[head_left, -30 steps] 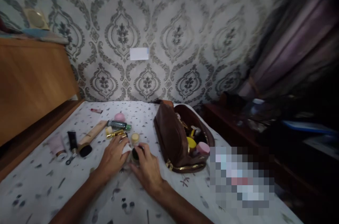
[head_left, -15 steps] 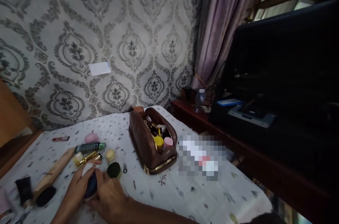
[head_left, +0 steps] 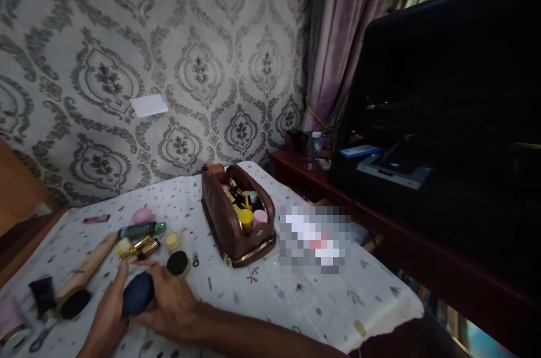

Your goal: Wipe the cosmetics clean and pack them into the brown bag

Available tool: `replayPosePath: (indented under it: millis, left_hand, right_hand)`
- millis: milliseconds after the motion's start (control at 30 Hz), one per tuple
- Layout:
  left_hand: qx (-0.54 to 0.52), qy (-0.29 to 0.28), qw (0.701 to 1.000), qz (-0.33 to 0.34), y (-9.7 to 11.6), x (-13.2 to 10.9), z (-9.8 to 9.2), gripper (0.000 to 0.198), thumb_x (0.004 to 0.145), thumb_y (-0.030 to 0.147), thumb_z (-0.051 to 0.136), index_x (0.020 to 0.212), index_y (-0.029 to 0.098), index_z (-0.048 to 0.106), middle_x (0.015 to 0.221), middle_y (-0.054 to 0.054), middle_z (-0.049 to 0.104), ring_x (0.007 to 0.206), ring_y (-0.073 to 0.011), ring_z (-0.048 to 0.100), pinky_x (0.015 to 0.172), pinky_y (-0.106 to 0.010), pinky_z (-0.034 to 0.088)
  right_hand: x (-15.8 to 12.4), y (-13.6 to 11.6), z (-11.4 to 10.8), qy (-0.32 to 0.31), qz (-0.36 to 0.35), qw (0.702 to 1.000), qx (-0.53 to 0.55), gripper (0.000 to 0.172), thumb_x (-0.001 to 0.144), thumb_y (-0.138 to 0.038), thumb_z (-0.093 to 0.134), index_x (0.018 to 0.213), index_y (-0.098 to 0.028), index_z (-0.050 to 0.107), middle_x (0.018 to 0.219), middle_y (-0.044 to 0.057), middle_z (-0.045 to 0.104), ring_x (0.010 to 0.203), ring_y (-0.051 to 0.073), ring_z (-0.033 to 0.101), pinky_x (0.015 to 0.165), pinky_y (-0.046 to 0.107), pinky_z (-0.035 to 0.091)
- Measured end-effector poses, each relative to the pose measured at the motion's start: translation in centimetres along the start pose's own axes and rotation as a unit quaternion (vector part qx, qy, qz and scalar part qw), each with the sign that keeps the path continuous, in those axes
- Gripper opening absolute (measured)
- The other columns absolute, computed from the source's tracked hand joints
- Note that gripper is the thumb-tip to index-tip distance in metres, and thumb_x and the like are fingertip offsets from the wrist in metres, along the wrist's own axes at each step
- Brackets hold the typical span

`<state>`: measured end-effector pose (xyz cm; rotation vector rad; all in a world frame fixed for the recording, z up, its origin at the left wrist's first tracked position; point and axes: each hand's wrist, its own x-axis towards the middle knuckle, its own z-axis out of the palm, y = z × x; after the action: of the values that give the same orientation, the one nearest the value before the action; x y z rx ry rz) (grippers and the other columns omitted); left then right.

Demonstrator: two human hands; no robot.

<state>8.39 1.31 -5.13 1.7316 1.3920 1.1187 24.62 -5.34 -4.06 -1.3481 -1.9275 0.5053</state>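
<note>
Low at the left of the view, both hands are closed around a round container with a dark blue face. My left hand grips its left side, and my right hand grips it from the right. Its underside is hidden by the fingers. Just beyond the right fingers stand a jar with a dark green lid and a small cream-coloured jar. Past the left fingertips lie gold tubes and a green bottle. A long beige tube with a black cap lies left of my left hand.
An unzipped brown cosmetic bag holding several items stands mid-table on the patterned cloth. A pink sponge, a black tube and a pink tube lie at left. A blurred-out item sits right of the bag, beside a dark red table.
The container has turned in my hands, so more of its dark blue face shows and the white part by the left fingers is out of sight. The camera view has shifted slightly.
</note>
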Motion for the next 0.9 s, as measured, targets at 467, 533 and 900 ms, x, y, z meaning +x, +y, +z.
replayPosePath:
  millis: [467, 533, 900]
  left_hand:
    - [-0.328, 0.005, 0.935, -0.132, 6.0, -1.9, 1.9, 0.053, 0.071, 0.064, 0.069, 0.086, 0.013, 0.073, 0.087, -0.007, 0.077, 0.091, -0.0234, 0.07, 0.081, -0.028, 0.054]
    - [-0.344, 0.0, 0.93, -0.133, 6.1, -1.9, 1.9, 0.053, 0.073, 0.064, 0.067, 0.088, 0.014, 0.073, 0.087, -0.006, 0.077, 0.086, -0.0217, 0.071, 0.077, -0.027, 0.054]
    - [-0.369, 0.031, 0.917, -0.15, 6.4, -2.2, 1.9, 0.063, 0.076, 0.068, 0.063, 0.103, 0.012, 0.071, 0.092, -0.01, 0.077, 0.087, -0.0248, 0.072, 0.078, -0.032, 0.056]
  right_hand:
    - [-0.4, -1.0, -1.0, 0.099, -0.059, 0.984, 0.133, 0.056, 0.076, -0.033, 0.071, 0.125, -0.018, 0.047, 0.124, 0.013, 0.062, 0.117, 0.026, 0.061, 0.1, 0.041, 0.05]
    - [-0.6, -1.2, -1.1, 0.121, -0.057, 0.977, 0.164, 0.054, 0.079, -0.036, 0.069, 0.125, -0.019, 0.047, 0.121, 0.012, 0.063, 0.112, 0.024, 0.063, 0.097, 0.04, 0.051]
    - [-1.0, -1.0, -0.2, 0.123, -0.017, 0.97, 0.211, 0.056, 0.08, -0.035, 0.073, 0.127, -0.018, 0.047, 0.125, 0.013, 0.059, 0.117, 0.024, 0.059, 0.099, 0.039, 0.051]
